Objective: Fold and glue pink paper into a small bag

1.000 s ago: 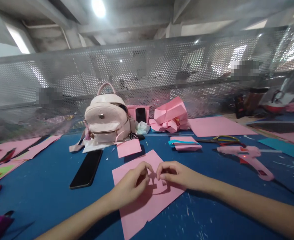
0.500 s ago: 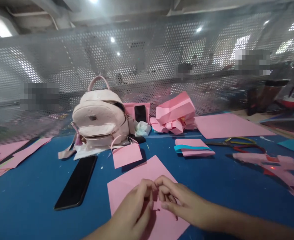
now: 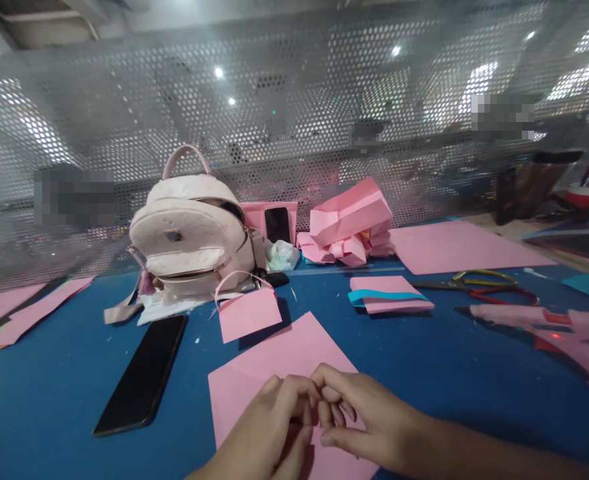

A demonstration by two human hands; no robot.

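Note:
A sheet of pink paper [image 3: 279, 353] lies on the blue table in front of me, turned with one corner pointing away. My left hand [image 3: 281, 420] is over its near part, fingers curled and closed. From the right, my right hand [image 3: 359, 413] meets it, with bent fingers and the thumb near the left thumb. The index fingertips of both hands touch or almost touch. Whatever they pinch is hidden by the fingers. Just beyond the sheet stands a small pink paper bag [image 3: 250, 315] with a thin loop handle.
A black phone [image 3: 141, 377] lies left, a white backpack [image 3: 189, 233] behind it. Folded pink paper with a blue strip [image 3: 391, 295], scissors [image 3: 484, 285] and a pink glue gun [image 3: 549, 327] with a red light are right. Crumpled pink paper [image 3: 351, 223] lies before the perforated metal screen [image 3: 294, 127].
The view has shifted slightly. Both hands stay together over the pink sheet, a little lower in the picture. The small dark spot between them no longer shows.

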